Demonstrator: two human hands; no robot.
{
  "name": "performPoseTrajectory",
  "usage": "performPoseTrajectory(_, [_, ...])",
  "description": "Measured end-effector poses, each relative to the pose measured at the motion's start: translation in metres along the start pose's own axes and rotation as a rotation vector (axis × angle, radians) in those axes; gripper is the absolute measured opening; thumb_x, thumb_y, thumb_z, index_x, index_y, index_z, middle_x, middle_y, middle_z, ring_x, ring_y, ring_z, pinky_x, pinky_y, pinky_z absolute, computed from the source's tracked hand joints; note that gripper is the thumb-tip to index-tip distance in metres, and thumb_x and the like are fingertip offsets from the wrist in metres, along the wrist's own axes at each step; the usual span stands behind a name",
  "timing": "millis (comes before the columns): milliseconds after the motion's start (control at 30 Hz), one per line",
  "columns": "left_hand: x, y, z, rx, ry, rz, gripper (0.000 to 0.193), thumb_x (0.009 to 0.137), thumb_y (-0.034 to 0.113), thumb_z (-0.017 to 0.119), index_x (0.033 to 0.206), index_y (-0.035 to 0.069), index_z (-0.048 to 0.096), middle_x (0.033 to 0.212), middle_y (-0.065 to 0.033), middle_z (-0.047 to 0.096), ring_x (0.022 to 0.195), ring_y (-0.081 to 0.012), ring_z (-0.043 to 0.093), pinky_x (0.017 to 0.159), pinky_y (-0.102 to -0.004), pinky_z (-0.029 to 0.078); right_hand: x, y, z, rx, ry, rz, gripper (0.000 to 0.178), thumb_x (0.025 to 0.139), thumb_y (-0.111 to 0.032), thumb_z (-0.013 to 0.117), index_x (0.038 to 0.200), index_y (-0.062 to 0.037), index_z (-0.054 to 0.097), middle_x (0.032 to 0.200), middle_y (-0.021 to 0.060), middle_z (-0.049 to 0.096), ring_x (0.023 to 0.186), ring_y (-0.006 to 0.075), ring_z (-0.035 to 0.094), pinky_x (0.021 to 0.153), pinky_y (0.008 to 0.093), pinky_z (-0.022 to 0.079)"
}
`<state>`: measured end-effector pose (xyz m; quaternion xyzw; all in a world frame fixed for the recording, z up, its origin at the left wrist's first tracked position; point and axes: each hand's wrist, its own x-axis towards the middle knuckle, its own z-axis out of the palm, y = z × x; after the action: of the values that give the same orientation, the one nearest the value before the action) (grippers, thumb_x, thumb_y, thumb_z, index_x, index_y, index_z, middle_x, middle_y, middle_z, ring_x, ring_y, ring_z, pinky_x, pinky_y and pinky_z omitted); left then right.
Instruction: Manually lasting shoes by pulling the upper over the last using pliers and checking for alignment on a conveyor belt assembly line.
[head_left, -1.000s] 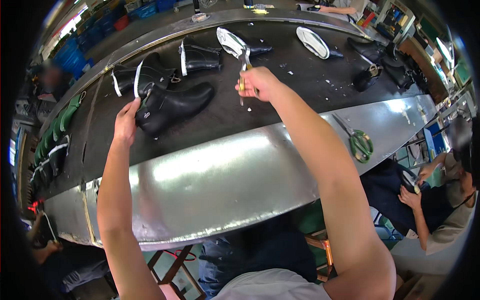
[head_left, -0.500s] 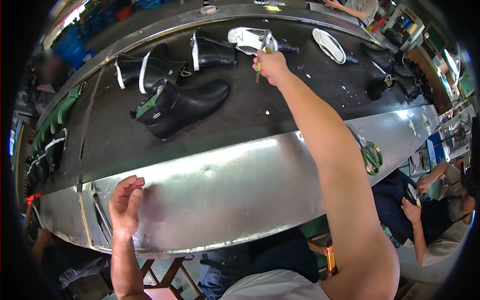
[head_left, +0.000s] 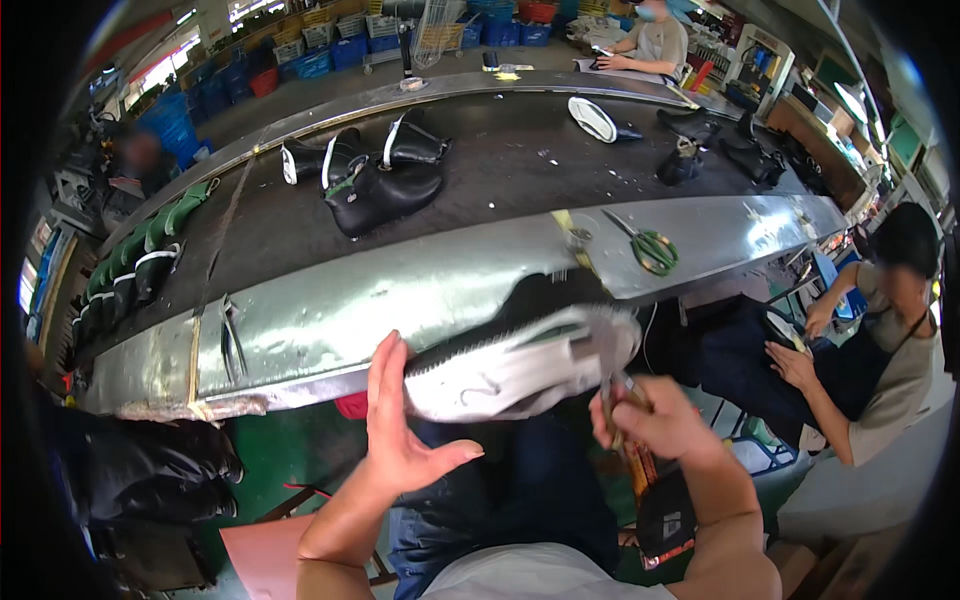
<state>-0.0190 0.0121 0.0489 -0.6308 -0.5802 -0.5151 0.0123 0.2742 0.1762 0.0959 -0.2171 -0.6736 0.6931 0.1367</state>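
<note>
A black boot (head_left: 560,292) with a white underside hangs in front of me, over the near edge of the metal-edged bench, its underside toward me. My right hand (head_left: 655,418) is closed round metal pincers (head_left: 612,395). Their jaws reach the boot's right end and seem to grip it, though motion blurs them. At the boot's left end, my left hand (head_left: 400,435) is open, thumb spread wide and fingers pointing up. Its fingers are beside the white underside; whether they touch it I cannot tell.
Green-handled scissors (head_left: 655,250) and a long metal tool (head_left: 232,338) lie on the bench's metal edge. Black boots (head_left: 390,190) stand beyond, with green boots (head_left: 165,228) at the left. A seated co-worker (head_left: 880,330) handles a shoe at the right; another person (head_left: 655,45) sits across the bench.
The right hand has drawn back from the far side of the bench with the pincers, bringing the white-bottomed boot close. My left hand has moved right, to the boot's left end.
</note>
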Motion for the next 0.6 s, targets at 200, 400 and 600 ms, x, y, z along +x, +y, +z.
performPoseTrajectory(200, [-0.143,0.035,0.060,-0.425,-0.187,-0.800,0.086,0.076,0.013,0.085,0.144,-0.008,0.037,0.124,-0.0214,0.062,0.112,-0.0243,0.061,0.099,-0.0342,0.048,-0.066,0.089,0.033,0.108,0.013,0.307,0.019,0.098,-0.015,0.057,0.109,0.0010,0.060,0.089,0.0051,0.065,0.076,0.0114,0.064,0.063,0.0235,0.048])
performPoseTrajectory(400, [-0.171,0.028,0.069,0.058,-1.372,-0.594,0.077,0.077,0.064,0.071,0.103,-0.009,0.067,0.096,-0.0303,0.068,0.093,-0.0423,0.067,0.082,-0.0446,0.053,-0.069,0.184,0.056,0.034,-0.158,0.393,0.017,0.095,-0.015,0.059,0.095,0.0004,0.065,0.079,0.0047,0.067,0.069,0.0108,0.062,0.061,0.0245,0.049])
performPoseTrajectory(600, [-0.102,0.010,0.078,0.074,-0.730,-0.783,0.062,0.086,0.058,0.064,0.113,0.002,0.069,0.096,-0.0248,0.070,0.094,-0.0373,0.069,0.082,-0.0451,0.053,-0.091,0.182,0.061,-0.058,-0.094,0.501,0.019,0.097,-0.013,0.057,0.109,0.0004,0.064,0.091,0.0053,0.068,0.071,0.0083,0.059,0.059,0.0231,0.048])
